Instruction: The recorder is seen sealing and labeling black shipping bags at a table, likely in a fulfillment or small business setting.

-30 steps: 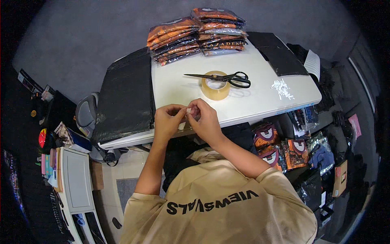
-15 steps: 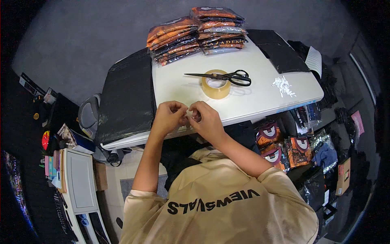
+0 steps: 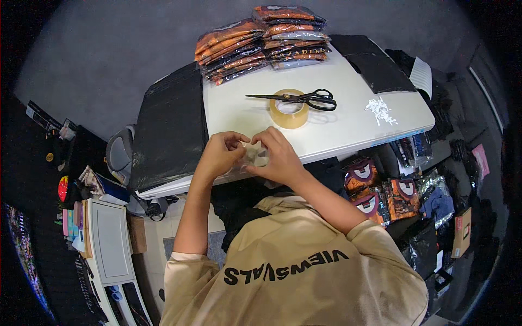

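Note:
At the table's front edge, my left hand (image 3: 223, 155) and my right hand (image 3: 280, 157) face each other with fingers bent. Between them they grip a thin clear plastic bag (image 3: 256, 156), whose upper edge is spread a little; its lower part is hard to make out. Just beyond my hands lies a roll of clear packing tape (image 3: 289, 117) on its side. Black-handled scissors (image 3: 296, 98) rest across the top of the roll, blades to the left.
Two stacks of bagged garments (image 3: 231, 51) stand at the table's far edge. Black plastic packs (image 3: 168, 127) cover the left side, and another black sheet (image 3: 380, 68) the far right. Small white strips (image 3: 381, 111) lie on the right. Bagged shirts (image 3: 402, 198) lie below the table.
My hands have moved slightly apart, mostly at the fingers, and more of the clear plastic bag shows between them. The tape and scissors have stayed in place.

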A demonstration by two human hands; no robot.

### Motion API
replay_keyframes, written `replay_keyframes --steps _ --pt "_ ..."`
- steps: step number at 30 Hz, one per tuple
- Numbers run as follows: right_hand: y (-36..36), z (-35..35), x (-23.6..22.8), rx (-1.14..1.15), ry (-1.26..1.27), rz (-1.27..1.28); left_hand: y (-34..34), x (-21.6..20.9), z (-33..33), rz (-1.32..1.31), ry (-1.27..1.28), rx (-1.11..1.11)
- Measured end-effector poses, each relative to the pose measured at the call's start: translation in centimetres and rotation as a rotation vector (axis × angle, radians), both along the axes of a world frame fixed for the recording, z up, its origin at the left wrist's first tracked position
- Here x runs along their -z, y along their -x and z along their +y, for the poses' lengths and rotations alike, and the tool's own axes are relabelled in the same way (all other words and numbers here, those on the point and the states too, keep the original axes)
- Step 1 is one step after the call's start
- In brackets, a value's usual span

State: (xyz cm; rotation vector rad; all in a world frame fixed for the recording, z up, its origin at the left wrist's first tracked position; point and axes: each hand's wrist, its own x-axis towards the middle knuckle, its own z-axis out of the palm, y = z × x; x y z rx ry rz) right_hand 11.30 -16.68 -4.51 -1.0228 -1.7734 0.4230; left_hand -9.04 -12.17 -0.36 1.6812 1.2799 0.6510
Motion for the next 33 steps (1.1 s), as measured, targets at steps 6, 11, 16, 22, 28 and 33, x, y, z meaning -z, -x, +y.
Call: replay_keyframes --steps 6,11,16,22,28,33 --pt "-3.6 4.6 -2.0 -0.168 -0.213 -0.167 -0.3 -2.1 -0.2 0.14 -0.164 0.058" --pt "-4.6 8.7 -2.7 -0.425 0.107 -0.343 0.4 -1.8 0.1 0.202 -0.224 0.002" --pt "-3.8 8.4 -2.4 -0.29 0.045 -0.374 -0.3 -2.1 -0.6 0.317 -0.249 -0.104" --pt "-3.1 9.1 -2.3 -0.254 0.065 -0.326 -0.2 -1.5 -0.3 0.373 -0.366 -0.221" --pt "-2.8 10.5 -1.9 -0.237 0.063 -0.265 -0.2 0.5 0.9 0.21 -0.347 -0.341" --pt "-3.1 12.2 -2.0 -0.25 0.078 -0.231 -1.4 1.2 2.3 0.046 -0.409 -0.395"
